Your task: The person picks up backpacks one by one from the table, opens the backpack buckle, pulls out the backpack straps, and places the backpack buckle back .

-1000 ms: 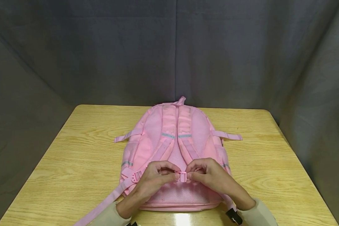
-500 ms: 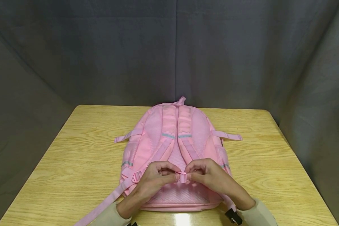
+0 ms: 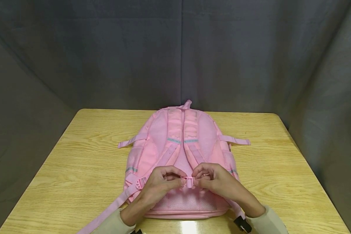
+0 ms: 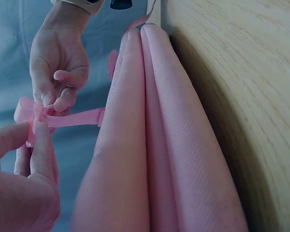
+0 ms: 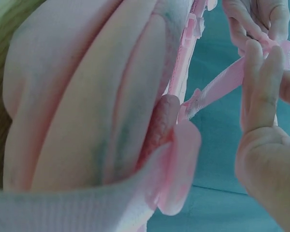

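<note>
A pink backpack lies on the table with its shoulder straps facing up. Over its lower middle, my left hand and right hand meet at a small pink strap buckle. Left thumb and index finger pinch the buckle's left side. On the other side, the right thumb and fingertips pinch it too. In the left wrist view a pink webbing strap runs from the buckle to the bag, and a loop of webbing stands out beyond it. Fingertips partly hide the buckle, so its inner parts cannot be made out.
Side straps spread out from the bag onto the wooden table. A longer strap with a plastic adjuster trails toward the front left. A dark grey curtain hangs behind the table.
</note>
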A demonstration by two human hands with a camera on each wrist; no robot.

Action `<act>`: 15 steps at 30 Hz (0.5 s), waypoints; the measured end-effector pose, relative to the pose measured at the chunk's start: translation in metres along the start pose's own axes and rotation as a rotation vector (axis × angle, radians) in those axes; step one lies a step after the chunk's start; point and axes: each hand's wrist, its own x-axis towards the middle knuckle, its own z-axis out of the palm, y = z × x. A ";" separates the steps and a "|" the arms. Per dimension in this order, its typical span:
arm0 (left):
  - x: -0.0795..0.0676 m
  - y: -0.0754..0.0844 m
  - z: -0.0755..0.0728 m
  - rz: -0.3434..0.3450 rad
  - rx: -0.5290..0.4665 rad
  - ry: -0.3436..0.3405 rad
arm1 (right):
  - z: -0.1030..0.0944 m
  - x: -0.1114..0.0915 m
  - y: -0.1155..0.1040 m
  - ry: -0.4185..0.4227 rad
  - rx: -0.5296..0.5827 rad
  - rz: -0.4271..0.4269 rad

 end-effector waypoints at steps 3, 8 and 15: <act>0.000 0.000 0.000 0.002 -0.001 0.002 | 0.001 0.000 0.001 0.012 -0.007 -0.002; -0.001 0.000 0.000 0.006 -0.014 0.008 | 0.003 0.001 0.001 0.023 0.053 0.036; 0.000 0.000 0.001 0.018 -0.009 -0.002 | 0.003 0.000 0.003 0.047 0.086 0.077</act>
